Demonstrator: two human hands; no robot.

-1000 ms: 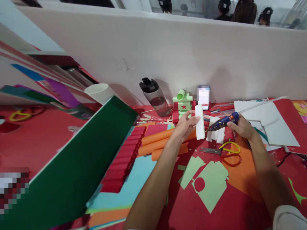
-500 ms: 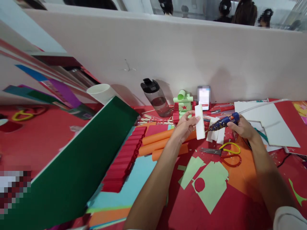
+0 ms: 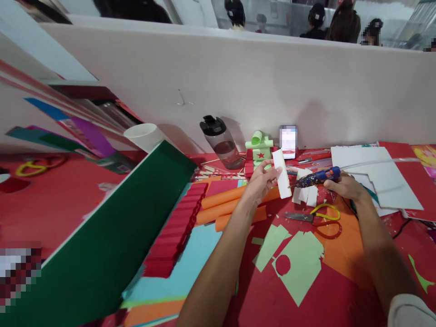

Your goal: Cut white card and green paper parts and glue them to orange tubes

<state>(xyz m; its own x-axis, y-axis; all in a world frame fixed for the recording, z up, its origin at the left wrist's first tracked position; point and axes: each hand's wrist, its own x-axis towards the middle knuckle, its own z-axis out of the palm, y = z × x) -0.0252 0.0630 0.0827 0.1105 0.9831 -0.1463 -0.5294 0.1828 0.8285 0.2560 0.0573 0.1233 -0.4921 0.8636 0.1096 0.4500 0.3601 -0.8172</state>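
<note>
Just in front of the water bottle (image 3: 220,146), the left hand (image 3: 263,180) pinches a white paper strip (image 3: 282,173) upright between thumb and fingers. Right of the bottle, the right hand (image 3: 342,188) is closed around a blue glue gun (image 3: 315,177), its tip almost touching the strip. Scissors (image 3: 315,217) lie nearer than the bottle, below the gun, on orange paper (image 3: 344,245).
</note>
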